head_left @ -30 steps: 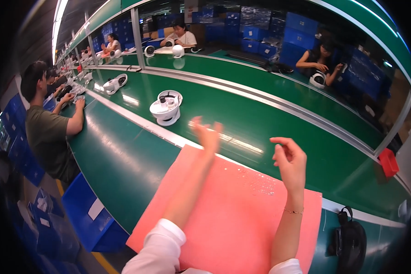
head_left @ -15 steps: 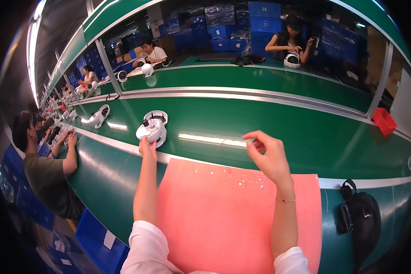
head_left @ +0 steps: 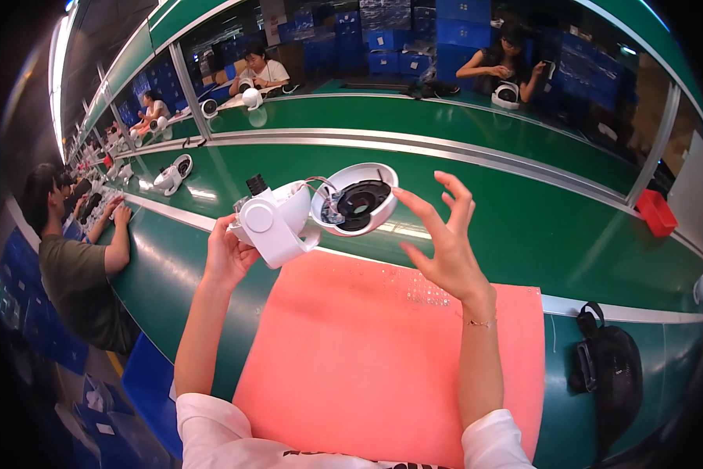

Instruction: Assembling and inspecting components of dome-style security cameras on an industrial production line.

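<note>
A white security camera (head_left: pixel 275 227) is held up above the near edge of the green surface, with its round cup-shaped part (head_left: pixel 357 205) hanging off to the right on thin wires. Black ring-shaped parts show inside that cup. My left hand (head_left: pixel 230 254) is closed around the left side of the white body; some fingertips are hidden behind it. Beside the cup's right rim, my right hand (head_left: pixel 449 246) has its fingers spread and nothing in them. The index fingertip is very close to the rim, and I cannot tell whether it touches.
A pink mat (head_left: pixel 398 352) with several small shiny screws (head_left: pixel 425 291) near its far edge lies before me. At right are a black bag (head_left: pixel 613 375) and a red bin (head_left: pixel 656 213). Another white camera (head_left: pixel 173 174) stands farther left. A co-worker (head_left: pixel 82 266) sits at left.
My left hand has raised and turned the camera toward me, so its round part now faces right with the inside showing. My right hand's fingers have spread out beside it.
</note>
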